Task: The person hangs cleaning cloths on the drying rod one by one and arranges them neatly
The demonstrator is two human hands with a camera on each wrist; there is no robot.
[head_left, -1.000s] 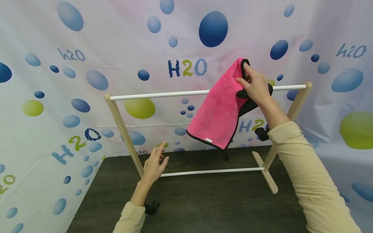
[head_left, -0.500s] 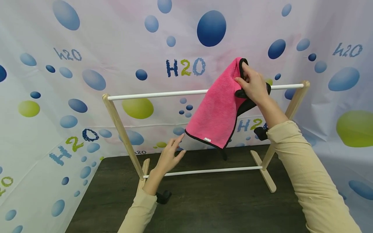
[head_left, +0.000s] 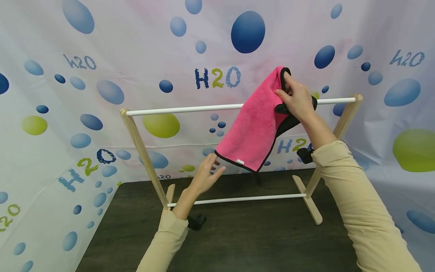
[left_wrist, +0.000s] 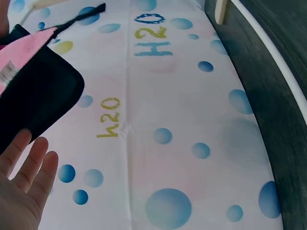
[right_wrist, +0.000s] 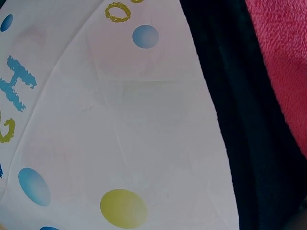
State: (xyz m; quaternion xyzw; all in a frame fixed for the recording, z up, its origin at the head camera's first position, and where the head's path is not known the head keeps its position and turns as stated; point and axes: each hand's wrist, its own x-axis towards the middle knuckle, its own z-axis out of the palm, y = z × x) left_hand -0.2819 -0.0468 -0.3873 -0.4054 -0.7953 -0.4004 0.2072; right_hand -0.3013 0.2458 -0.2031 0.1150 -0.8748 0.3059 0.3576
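Note:
A pink microfiber cloth [head_left: 249,132] with black edging and a dark other side hangs in front of the drying rack's upper white rail [head_left: 185,110]. My right hand [head_left: 297,96] pinches its top between thumb and fingers, above the rail. Below the cloth's lower left corner, my left hand [head_left: 205,175] reaches up with fingers fairly straight. In the left wrist view, the fingertips of that hand [left_wrist: 29,187] meet or overlap the dark lower edge of the cloth [left_wrist: 53,91]; whether they touch it, I cannot tell. The right wrist view has pink pile and dark fabric of the cloth [right_wrist: 288,57] at its right.
Wooden posts [head_left: 141,151] carry the rack's rails. Its lower white rail [head_left: 251,198] runs just above the dark wooden table [head_left: 244,238], and a wooden foot [head_left: 307,200] stands at the right. A curtain printed with bubbles [head_left: 136,45] closes off the back and left.
My left hand has moved right and up from beside the left post to the cloth's lower left corner. My right hand keeps its grip on the cloth nearly in place.

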